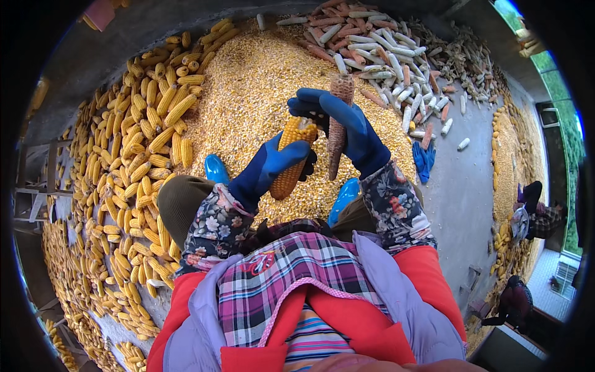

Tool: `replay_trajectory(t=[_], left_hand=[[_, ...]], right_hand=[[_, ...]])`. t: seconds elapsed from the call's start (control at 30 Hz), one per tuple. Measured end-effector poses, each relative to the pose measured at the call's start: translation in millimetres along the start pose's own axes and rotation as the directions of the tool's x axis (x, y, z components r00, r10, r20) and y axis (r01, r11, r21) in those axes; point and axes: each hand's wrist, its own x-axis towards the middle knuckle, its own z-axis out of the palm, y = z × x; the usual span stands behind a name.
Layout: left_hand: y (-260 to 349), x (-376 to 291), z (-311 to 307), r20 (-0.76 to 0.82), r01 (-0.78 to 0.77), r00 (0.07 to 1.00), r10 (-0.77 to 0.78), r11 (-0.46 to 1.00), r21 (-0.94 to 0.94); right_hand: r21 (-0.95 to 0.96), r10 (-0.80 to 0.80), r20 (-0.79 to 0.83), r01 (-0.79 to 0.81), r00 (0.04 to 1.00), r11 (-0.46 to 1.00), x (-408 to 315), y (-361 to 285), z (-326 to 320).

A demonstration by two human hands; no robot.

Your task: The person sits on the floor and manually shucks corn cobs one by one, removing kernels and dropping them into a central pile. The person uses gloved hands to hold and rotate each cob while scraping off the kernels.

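Note:
My left hand, in a blue coated glove, is wrapped around a yellow ear of corn. The ear tilts, and its top end shows a pale, broken tip. A bare reddish-brown corncob stands nearly upright in my right hand, gloved the same way. Its narrow end points down toward me. The fingers of the right hand reach over toward the top of the ear, with a small gap visible between ear and cob. Below both hands spreads a large heap of loose corn kernels.
Unshelled ears of corn are piled on the left. Stripped cobs lie in a heap at the back right. Blue gloves rest on the concrete floor. My blue boots flank the kernels. Two people are at far right.

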Motion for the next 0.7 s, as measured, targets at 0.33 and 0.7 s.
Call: replay_trajectory(t=[0.33, 0.7], left_hand=[[-8, 3, 12, -0.015, 0.133, 0.991, -0.133, 0.968, 0.211], [-39, 14, 16, -0.252, -0.030, 0.929, 0.272, 0.732, 0.680]], right_hand=[[-0.443, -0.014, 0.078, 0.047, 0.997, 0.895, -12, 21, 2], [-0.417, -0.001, -0.030, -0.012, 1.000, 0.909, -1, 33, -16]])
